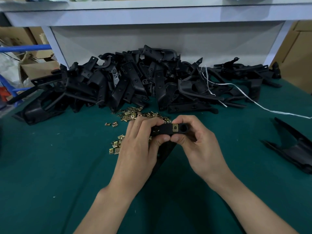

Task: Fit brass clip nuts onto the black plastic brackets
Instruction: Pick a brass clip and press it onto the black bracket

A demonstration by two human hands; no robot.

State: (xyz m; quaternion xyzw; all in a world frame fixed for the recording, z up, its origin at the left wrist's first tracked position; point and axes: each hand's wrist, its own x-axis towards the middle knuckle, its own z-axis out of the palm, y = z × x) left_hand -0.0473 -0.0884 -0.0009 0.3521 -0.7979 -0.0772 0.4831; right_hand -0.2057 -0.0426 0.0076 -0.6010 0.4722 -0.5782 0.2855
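Both hands hold one black plastic bracket (166, 130) above the green table. My left hand (140, 144) grips its left end, fingers curled over the top. My right hand (197, 141) pinches the right end between thumb and fingers. A brass clip nut (175, 127) sits on the bracket's top edge, beside a round hole. The bracket's long lower part runs down under my palms and is mostly hidden. Loose brass clip nuts (135, 114) lie scattered just behind and left of my hands.
A big heap of black brackets (135, 81) fills the back of the green table (50, 174). One separate black bracket (293, 149) lies at the right. A white string (244, 97) trails over the heap. Cardboard boxes stand at both sides, under a white shelf.
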